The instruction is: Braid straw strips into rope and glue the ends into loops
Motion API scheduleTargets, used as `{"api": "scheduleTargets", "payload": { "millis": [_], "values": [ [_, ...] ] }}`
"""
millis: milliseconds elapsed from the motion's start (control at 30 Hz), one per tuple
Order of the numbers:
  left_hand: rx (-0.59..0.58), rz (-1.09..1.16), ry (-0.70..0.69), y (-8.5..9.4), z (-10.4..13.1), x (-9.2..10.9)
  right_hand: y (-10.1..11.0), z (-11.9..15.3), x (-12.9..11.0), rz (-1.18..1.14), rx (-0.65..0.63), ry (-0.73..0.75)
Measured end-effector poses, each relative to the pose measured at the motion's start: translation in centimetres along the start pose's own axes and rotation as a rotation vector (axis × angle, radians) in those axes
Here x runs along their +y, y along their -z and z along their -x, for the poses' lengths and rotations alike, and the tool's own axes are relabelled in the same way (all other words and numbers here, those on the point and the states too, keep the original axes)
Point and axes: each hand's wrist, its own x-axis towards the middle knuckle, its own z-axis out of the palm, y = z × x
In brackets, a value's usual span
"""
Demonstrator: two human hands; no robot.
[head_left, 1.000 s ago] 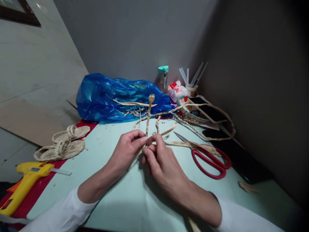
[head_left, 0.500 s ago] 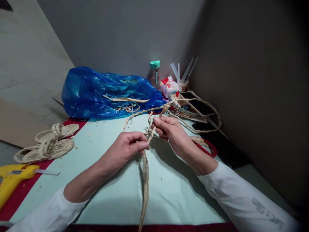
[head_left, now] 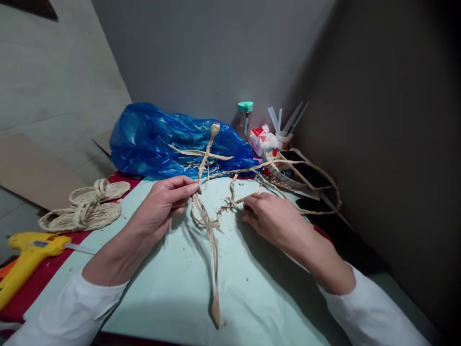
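My left hand is closed, pinching a braided straw cord between thumb and fingertips. The cord's knotted upper end rises in front of the blue bag, and loose flat strands hang below the pinch towards the table. My right hand is low over the table, its thumb and fingers apart, beside a small tangle of braid and straw ends. Whether its fingertips touch a straw there I cannot tell. A longer braid loops away to the right. The red handle of some tool is mostly hidden behind my right forearm.
A blue plastic bag with straw on it lies at the back. To the left are two woven straw sandals and a yellow glue gun. A teal-lidded bottle, a cup of translucent sticks and a phone stand or lie back right.
My right hand has let go of the braid and moved right and down to the table. My left hand has moved up and left with the cord, whose upper end now stands free.
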Motion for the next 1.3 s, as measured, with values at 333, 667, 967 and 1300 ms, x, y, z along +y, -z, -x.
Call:
{"api": "scheduleTargets", "payload": {
  "millis": [333, 667, 967, 1300],
  "values": [
    [-0.058, 0.128, 0.072, -0.5, 0.2, -0.7, 1.9, 0.5, -0.3, -0.533, -0.015, 0.122],
    [-0.070, 0.116, 0.043, -1.6, 0.7, -1.7, 0.5, 1.1, -2.4, -1.377, -0.188, 0.074],
    [-0.098, 0.160, 0.023, -2.1, 1.0, -1.9, -0.3, 1.4, -4.2, -1.031, 0.110, -0.011],
    [-0.094, 0.213, 0.047, -1.7, 0.8, -1.8, -1.7, 1.8, -4.8, -0.675, 0.438, 0.114]
  ]
}}
